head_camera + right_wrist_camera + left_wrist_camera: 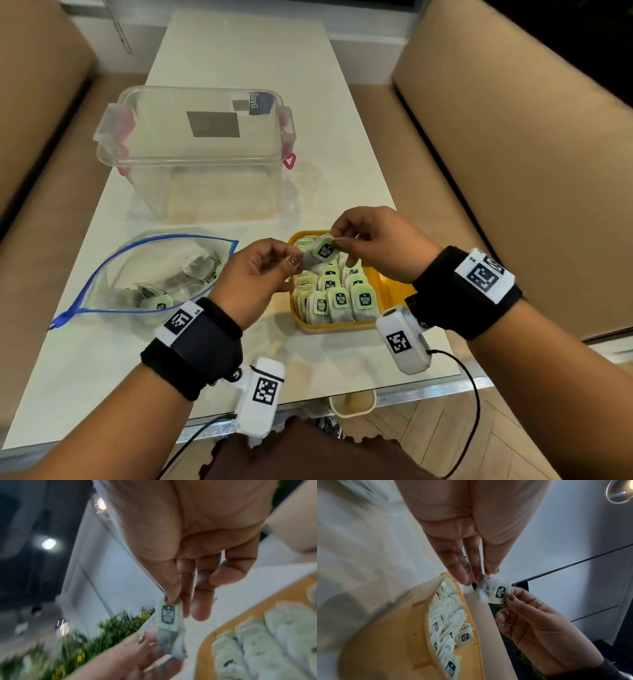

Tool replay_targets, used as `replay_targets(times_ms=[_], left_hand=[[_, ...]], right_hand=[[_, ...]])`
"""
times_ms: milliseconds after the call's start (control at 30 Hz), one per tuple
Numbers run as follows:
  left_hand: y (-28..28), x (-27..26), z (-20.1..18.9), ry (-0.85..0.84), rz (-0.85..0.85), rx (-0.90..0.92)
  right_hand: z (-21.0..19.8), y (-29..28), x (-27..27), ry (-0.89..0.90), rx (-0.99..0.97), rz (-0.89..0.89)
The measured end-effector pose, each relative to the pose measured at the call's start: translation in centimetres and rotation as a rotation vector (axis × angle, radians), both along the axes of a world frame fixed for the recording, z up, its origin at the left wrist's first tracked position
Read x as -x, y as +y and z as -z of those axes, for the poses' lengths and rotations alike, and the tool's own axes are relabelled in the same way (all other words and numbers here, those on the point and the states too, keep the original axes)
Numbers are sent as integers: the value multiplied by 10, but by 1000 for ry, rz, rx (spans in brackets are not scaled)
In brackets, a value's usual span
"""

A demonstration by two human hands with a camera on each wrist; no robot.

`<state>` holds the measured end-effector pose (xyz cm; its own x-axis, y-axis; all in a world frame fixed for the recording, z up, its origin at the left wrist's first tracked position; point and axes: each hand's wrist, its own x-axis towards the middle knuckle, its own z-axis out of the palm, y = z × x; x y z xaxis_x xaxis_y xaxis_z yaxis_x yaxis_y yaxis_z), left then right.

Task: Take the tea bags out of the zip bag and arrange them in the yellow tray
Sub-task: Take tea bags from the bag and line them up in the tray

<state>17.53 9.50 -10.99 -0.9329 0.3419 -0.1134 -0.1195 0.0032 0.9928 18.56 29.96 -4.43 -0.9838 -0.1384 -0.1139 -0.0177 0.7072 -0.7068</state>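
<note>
Head view, centre of the frame: your two hands pinch one tea bag [320, 254] between them, just above the far left corner of the yellow tray [380, 279]. Your left hand [255, 274] nips the bag's lower left edge between thumb and curled fingers. Your right hand [373, 240] nips its upper right corner, by the paper tag, with thumb and forefinger, its other fingers loosely curled.

I judge the bag light, soft and easily torn. Take hold at a stiff corner or the tag, not the filled middle.

It looks like a small grey-white sachet with a pale green tag bearing a dark label. Below your hands, more such bags stand in neat rows inside the tray, tags facing you.

At lower left of the frame lies the zip bag [144, 270], clear with a blue seal, open, with several tea bags inside. Above it, at upper middle, stands a clear plastic tub [202, 164] with pink clips on the white table [239, 51].
</note>
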Motion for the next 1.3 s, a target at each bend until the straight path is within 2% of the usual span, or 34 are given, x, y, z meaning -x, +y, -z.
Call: replay_targets(times_ms=[133,300,433,767,833,900,1000,1067,1167,1300], left_hand=[[4,1,-1,11,36,-4],[9,-2,-7,80,-3,-67],[12,-2,-9,30,8,-119],[12,0,2,39,-22,13],[7,0,7,65,-39,108],[1,-1,10,144,-35,265],[-4,-5,12,285,-32,523],[-5,-6,15,283,-11,605],[-5,-9,18,189,29,666],[-3,-12,19,71,41,574]], right_hand=[[5,-2,-3,-3,173,20],[9,2,-6,48,153,101],[11,2,-9,65,215,145],[3,13,-9,104,182,145],[-1,24,-5,117,87,145],[-3,38,1,93,-112,118],[-1,55,9,-15,-405,44],[4,61,14,-76,-538,7],[16,65,21,-144,-650,-10],[27,66,33,-174,-735,1]])
